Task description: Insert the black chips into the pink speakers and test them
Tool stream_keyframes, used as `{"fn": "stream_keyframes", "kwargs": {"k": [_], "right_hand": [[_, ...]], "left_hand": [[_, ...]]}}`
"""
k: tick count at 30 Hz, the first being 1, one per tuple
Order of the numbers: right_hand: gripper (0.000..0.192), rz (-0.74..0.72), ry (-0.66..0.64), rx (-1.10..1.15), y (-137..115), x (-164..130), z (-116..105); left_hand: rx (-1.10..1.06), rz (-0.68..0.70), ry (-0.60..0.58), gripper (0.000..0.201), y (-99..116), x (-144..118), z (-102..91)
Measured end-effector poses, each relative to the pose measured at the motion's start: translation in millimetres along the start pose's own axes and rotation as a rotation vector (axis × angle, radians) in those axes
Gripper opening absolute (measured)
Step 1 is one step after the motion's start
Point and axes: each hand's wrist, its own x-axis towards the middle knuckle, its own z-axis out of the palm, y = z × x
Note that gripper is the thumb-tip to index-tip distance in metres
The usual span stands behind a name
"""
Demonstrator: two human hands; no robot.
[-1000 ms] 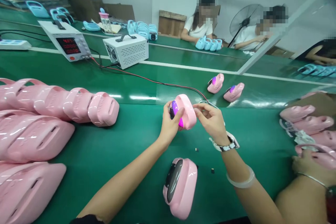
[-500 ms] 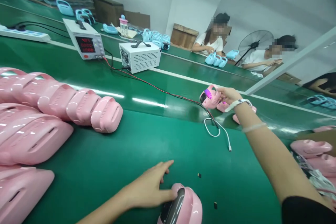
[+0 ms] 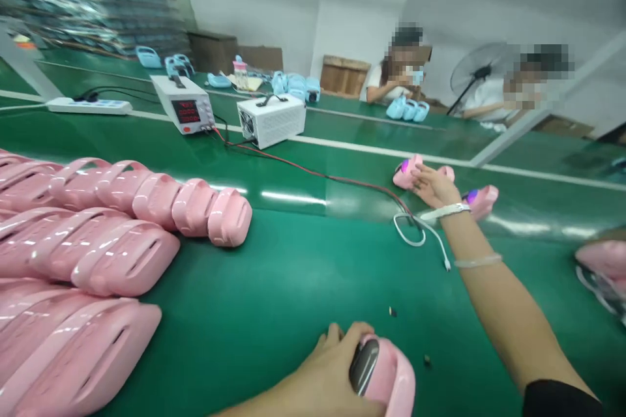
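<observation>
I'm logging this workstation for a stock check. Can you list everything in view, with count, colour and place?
pink shells: many, pink, nested in rows at left on the green belt
pink unit: one, pink with dark panel, near edge under left hand
lit pink units: three, pink with purple lights, far side by right hand
white cable: one, white, on belt
power supply: one, white, red display
white box: one, white, handle on top
power strip: one, white, far left
blue units: several, light blue, back table
fan: one, dark, back right
left hand: grips pink unit
right hand: open, touching a lit pink unit
</observation>
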Motion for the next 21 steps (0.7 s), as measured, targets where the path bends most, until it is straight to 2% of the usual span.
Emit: {"fn": "stream_keyframes", "kwargs": {"k": [2, 5, 8, 9, 11, 14, 17, 21], "right_hand": [[0.014, 0.052, 0.022, 0.091, 6.6, -34.5, -11.9], [0.028, 0.020, -0.036, 0.225, 15.7, -113.4, -25.6], [0.030, 0.044, -0.129, 0.269, 28.0, -204.5, -16.9], [0.026, 0.065, -0.132, 0.261, 33.3, -230.8, -8.7], [0.036, 0.072, -0.145, 0.269, 44.4, -270.5, 11.3], [0.056, 0.150, -0.234, 0.330, 54.9, -294.0, 37.1], [0.057, 0.222, -0.277, 0.332, 54.4, -290.3, 49.2], [0.059, 0.211, -0.325, 0.343, 47.6, -283.6, 52.7]], "left_hand": [[0.010, 0.040, 0.025, 0.076, 6.4, -6.8, 2.0], [-0.138, 0.045, -0.005, 0.076, 3.4, -5.7, -0.5], [-0.566, 0.050, -0.015, 0.071, -3.4, -2.1, -9.3], [-0.731, 0.064, -0.018, 0.066, -4.3, -2.1, -12.2], [-1.005, 0.110, -0.023, 0.061, -3.6, -4.8, -15.9], [-1.151, 0.139, 0.011, 0.063, 0.4, -12.8, -15.3], [-1.132, 0.104, 0.064, 0.069, 0.9, -20.3, -11.4], [-1.105, 0.127, 0.106, 0.071, -11.0, -22.6, -9.5]]}}
